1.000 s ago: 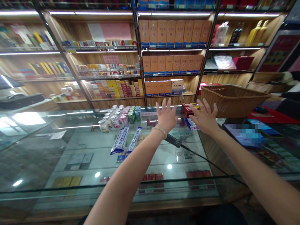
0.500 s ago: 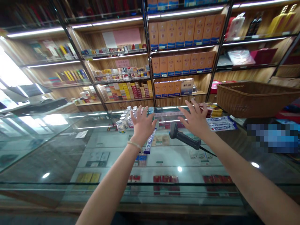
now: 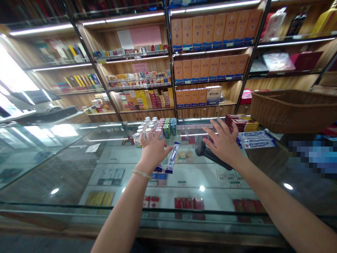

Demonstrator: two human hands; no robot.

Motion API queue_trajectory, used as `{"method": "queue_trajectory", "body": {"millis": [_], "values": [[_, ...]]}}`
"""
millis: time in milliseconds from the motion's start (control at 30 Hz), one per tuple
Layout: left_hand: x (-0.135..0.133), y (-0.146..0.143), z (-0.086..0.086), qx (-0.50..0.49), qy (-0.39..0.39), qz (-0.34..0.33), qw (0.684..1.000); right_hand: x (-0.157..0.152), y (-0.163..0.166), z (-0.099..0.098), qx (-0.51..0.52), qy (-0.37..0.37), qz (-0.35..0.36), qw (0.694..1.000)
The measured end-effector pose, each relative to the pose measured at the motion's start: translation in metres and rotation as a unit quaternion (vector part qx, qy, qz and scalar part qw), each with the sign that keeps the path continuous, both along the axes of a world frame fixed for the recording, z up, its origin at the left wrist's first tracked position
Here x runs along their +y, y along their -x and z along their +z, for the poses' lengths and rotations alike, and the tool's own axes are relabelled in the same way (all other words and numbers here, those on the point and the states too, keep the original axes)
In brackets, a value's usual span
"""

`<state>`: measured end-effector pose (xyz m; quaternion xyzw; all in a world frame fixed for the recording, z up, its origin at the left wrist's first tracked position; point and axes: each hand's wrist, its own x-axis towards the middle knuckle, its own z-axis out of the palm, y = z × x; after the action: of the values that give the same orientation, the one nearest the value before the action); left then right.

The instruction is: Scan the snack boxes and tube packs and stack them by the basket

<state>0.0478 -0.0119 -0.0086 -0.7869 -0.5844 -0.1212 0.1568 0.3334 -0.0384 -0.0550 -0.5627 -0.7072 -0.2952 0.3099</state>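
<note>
My left hand (image 3: 153,150), with a pale bracelet at its wrist, hovers palm down with fingers spread over the glass counter (image 3: 105,189). Just right of its thumb lies a slim blue-and-white stick packet (image 3: 172,158); a second packet (image 3: 159,168) is partly hidden under the hand. Beyond its fingertips stand rows of small white-capped bottles (image 3: 143,127) and green containers (image 3: 166,130). My right hand (image 3: 223,143) has its fingers apart above a dark barcode scanner (image 3: 210,156) and covers part of it. Whether it touches the scanner, I cannot tell.
Right of the right hand lie blue-and-white packets (image 3: 256,139) and stacked red and yellow packs (image 3: 240,123). A wicker basket (image 3: 292,110) stands at the right. Boxed goods fill the back shelves (image 3: 207,52). Packs show through the glass, including red ones (image 3: 189,203).
My left hand has shifted left, uncovering the stick packet and the green containers. My right hand now overlaps the scanner in view. The camera view has shifted slightly.
</note>
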Motion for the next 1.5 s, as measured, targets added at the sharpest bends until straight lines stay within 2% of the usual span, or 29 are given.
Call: {"method": "queue_trajectory", "body": {"millis": [133, 300, 500, 733, 1233, 1500], "values": [[-0.003, -0.004, -0.005, 0.053, 0.041, -0.023, 0.997, -0.002, 0.002, 0.0, -0.009, 0.003, 0.002, 1.0], [-0.006, -0.007, -0.01, 0.067, 0.063, -0.034, 0.995, -0.002, 0.001, -0.004, -0.011, 0.02, -0.003, 1.0], [-0.013, -0.006, -0.016, 0.101, 0.074, -0.068, 0.99, -0.004, 0.003, -0.006, -0.016, 0.04, -0.01, 0.999], [-0.011, -0.008, -0.018, 0.129, 0.068, -0.077, 0.986, -0.005, 0.008, -0.005, -0.017, 0.04, 0.003, 0.999], [0.011, -0.009, -0.034, 0.018, 0.043, -0.024, 0.999, -0.002, 0.016, -0.008, -0.03, 0.049, 0.007, 0.998], [0.019, -0.012, -0.039, -0.054, 0.04, -0.025, 0.997, 0.0, 0.017, -0.008, -0.037, 0.047, 0.002, 0.998]]}}
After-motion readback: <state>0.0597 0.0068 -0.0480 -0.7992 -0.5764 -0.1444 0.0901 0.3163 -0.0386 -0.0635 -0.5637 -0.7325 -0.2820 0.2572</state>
